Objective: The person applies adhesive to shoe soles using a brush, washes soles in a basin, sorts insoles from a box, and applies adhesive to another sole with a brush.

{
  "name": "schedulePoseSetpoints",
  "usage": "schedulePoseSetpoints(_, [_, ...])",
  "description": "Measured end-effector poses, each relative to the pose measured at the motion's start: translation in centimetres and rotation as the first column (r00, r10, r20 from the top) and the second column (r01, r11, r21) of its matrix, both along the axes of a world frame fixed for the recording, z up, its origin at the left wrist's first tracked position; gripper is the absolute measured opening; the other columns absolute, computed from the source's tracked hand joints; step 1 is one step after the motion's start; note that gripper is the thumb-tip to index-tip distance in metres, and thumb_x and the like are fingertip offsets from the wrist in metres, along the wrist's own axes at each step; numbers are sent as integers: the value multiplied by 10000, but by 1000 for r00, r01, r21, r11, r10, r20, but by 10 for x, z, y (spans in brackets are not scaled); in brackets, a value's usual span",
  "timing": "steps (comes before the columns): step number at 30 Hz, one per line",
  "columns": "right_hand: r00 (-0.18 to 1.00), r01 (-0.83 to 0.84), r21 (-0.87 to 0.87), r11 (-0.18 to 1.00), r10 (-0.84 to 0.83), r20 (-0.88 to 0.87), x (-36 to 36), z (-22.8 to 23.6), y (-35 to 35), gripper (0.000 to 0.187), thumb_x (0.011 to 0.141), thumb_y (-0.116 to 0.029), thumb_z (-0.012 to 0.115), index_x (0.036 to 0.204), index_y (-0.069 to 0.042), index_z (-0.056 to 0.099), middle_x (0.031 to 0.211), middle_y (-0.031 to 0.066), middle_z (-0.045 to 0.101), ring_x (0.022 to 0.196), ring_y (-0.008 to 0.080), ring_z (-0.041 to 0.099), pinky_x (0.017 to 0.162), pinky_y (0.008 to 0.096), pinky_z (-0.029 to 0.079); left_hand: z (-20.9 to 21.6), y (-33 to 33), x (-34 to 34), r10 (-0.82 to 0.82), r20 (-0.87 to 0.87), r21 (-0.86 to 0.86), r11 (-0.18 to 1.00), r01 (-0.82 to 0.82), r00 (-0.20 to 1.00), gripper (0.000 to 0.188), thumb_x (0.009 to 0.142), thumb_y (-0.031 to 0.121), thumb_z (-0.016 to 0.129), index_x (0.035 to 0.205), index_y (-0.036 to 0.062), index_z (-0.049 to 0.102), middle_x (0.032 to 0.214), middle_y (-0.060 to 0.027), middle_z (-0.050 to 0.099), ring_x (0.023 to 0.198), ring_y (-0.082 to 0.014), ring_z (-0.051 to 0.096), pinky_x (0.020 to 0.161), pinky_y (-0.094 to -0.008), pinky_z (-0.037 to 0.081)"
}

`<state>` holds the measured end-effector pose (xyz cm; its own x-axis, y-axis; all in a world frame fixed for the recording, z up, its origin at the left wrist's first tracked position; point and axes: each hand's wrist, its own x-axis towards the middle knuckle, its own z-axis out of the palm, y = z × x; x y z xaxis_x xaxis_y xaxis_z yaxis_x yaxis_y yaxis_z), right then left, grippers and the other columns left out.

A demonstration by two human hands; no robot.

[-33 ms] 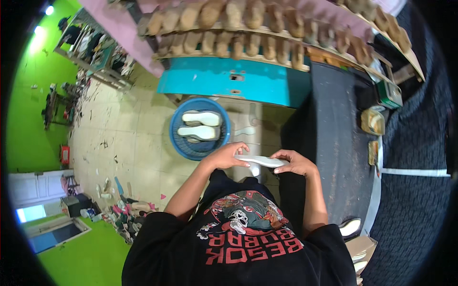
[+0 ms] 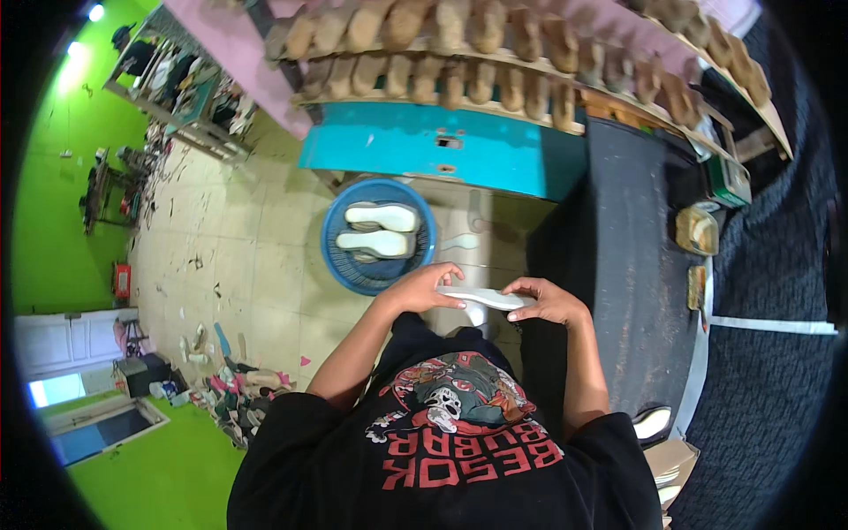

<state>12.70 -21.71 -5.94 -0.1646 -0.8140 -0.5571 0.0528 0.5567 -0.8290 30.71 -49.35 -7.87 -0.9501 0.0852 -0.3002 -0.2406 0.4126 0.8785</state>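
A white shoe sole (image 2: 488, 297) is held level in front of my torso, gripped at both ends. My left hand (image 2: 426, 288) pinches its left end, thumb below and fingers curled above. At the right end, my right hand (image 2: 549, 302) has its thumb and fingers closed on the edge. Just past my left hand, a blue plastic basket (image 2: 330, 265) stands on the floor. Inside it lie white soles, the upper one (image 2: 382, 216) and the lower one (image 2: 373, 244), with darker pieces partly hidden beneath them.
A dark-topped bench (image 2: 640, 256) runs along my right, bearing a tub (image 2: 697, 231) and a white sole (image 2: 652, 422). Ahead is a turquoise panel (image 2: 380, 141) beneath shelves of brown shoe lasts (image 2: 402, 22). Scraps pile (image 2: 238, 402) at left on the tiled floor (image 2: 265, 265).
The surroundings have shifted slightly rightward in the view. Both hands keep the same hold on the sole.
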Motion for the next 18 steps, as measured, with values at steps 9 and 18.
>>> schedulePoseSetpoints(9, [905, -106, 178, 978, 170, -391, 82, -13, -180, 612, 797, -292, 832, 1318, -91, 581, 1383, 183, 583, 1364, 379, 470, 1141, 453, 377, -55, -136, 80, 170, 178, -330, 938, -104, 969, 609, 733, 582, 814, 1202, 201, 733, 1275, -65, 647, 1290, -289, 534, 1050, -526, 321])
schedulePoseSetpoints(18, [794, -76, 295, 952, 237, -560, 159, -129, -243, 649, 695, -220, 853, 1264, -77, 574, 1333, 170, 564, 1241, 401, 531, 1075, 463, 443, -187, -161, 127, 318, 273, -412, 892, -188, 908, 607, 647, 394, 915, 1198, 232, 720, 1272, -103, 605, 1269, -334, 546, 1060, -588, 416])
